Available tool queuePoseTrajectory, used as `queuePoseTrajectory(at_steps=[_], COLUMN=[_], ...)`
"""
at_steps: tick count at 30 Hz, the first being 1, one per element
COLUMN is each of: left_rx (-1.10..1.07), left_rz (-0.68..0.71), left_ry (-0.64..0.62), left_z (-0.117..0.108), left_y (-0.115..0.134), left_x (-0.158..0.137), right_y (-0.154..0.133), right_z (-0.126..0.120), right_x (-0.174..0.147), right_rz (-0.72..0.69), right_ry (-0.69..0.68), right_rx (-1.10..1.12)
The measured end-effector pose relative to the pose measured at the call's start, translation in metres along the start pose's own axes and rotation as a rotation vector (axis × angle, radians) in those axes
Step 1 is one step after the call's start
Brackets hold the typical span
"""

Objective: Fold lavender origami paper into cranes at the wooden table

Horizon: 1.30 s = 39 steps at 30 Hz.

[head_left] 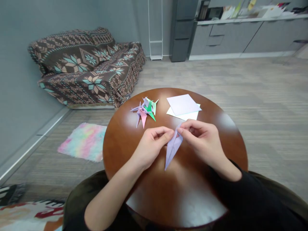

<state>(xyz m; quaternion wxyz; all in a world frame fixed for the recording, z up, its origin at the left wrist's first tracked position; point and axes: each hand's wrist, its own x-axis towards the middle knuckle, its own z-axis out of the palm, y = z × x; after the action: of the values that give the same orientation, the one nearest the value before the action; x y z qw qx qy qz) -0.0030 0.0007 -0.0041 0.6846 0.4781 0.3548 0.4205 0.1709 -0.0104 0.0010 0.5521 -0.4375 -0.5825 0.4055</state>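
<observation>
Between my two hands is a lavender sheet of origami paper [173, 147], folded into a long narrow shape with its point toward me. My left hand [156, 141] pinches its left side near the top, thumb and forefinger closed on it. Opposite, my right hand [202, 136] grips the upper right edge between thumb and fingers. The folded paper is held above the round brown table [154, 205]. Beyond my left hand lies a cluster of folded paper cranes [142, 116] in lavender, pink and green.
A stack of square paper [184, 104], lavender over white, rests on the table's far side. Past the table are a sofa [91, 67] under a patterned cover, a fluffy pastel rug [83, 141] and grey kitchen cabinets [231, 38].
</observation>
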Motion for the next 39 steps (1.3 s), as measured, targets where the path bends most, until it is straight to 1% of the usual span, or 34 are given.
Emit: queuePoseTrajectory(at_steps=[3,6,11,13,16,18,25,30,31,33,36,39], left_rx=[0.036,0.062,0.168,0.215,0.266,0.27,0.252,0.305,0.315,0.342,0.418,0.502], left_rz=[0.012,0.046,0.098,0.129,0.184,0.195,0.164,0.156,0.162,0.187,0.263,0.357], left_ry=[-0.013,0.011,0.053,0.063,0.08,0.084,0.111,0.169,0.176,0.182,0.198,0.225], left_z=[0.001,0.003,0.006,0.007,0.009,0.01,0.011,0.009,0.009,0.008,0.007,0.008], left_y=[0.0,0.002,0.008,0.009,0.01,0.01,0.009,0.008,0.008,0.007,0.005,0.003], left_x=[0.0,-0.001,-0.003,-0.004,-0.005,-0.006,-0.005,-0.006,-0.006,-0.005,-0.005,-0.006], right_y=[0.004,0.005,0.003,0.002,0.002,0.002,0.008,0.012,0.011,0.008,0.003,-0.001], right_z=[0.004,0.006,0.004,0.003,0.003,0.003,0.009,0.003,0.002,0.001,0.004,0.006], right_x=[-0.001,-0.002,-0.002,-0.002,-0.001,-0.001,-0.003,0.002,0.003,0.003,0.001,-0.001], right_rz=[0.006,0.025,0.05,0.057,0.066,0.075,0.125,0.109,0.112,0.126,0.123,0.09], right_ry=[0.004,0.012,-0.043,-0.039,-0.006,0.022,0.12,0.199,0.191,0.134,0.042,0.033], right_rx=[0.036,0.077,0.113,0.126,0.143,0.164,0.268,0.345,0.333,0.288,0.216,0.189])
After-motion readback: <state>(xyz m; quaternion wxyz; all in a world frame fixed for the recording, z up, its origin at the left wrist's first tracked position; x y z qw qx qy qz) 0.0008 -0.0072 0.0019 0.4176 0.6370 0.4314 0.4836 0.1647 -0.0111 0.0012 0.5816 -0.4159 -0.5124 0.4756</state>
